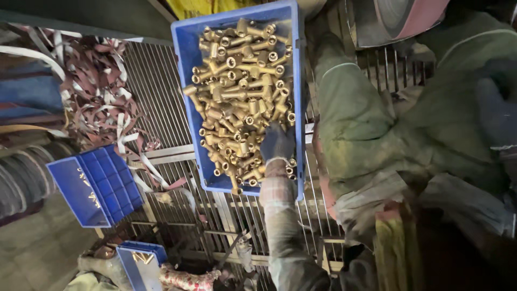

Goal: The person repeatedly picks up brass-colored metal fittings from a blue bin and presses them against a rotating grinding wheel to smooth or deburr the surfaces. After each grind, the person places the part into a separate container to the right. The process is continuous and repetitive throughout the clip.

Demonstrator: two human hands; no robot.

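Note:
A blue plastic crate (186, 81) sits on a metal grate and is heaped with several brass pipe fittings (239, 81). My left hand (277, 143), in a dark blue glove with a plaid sleeve, reaches into the near end of the pile. Its fingers curl down among the fittings, and their tips are hidden. My right hand (498, 108), also in a dark glove, shows dimly at the far right over my green work clothes. It is blurred, and I cannot see anything in it.
The grate bench (161, 102) runs under the crate. A tangle of worn abrasive belts (102, 91) lies at the left. A tilted blue crate (99, 186) and another one (141, 264) hold a few brass pieces. An abrasive belt wheel (398, 19) is at the top right.

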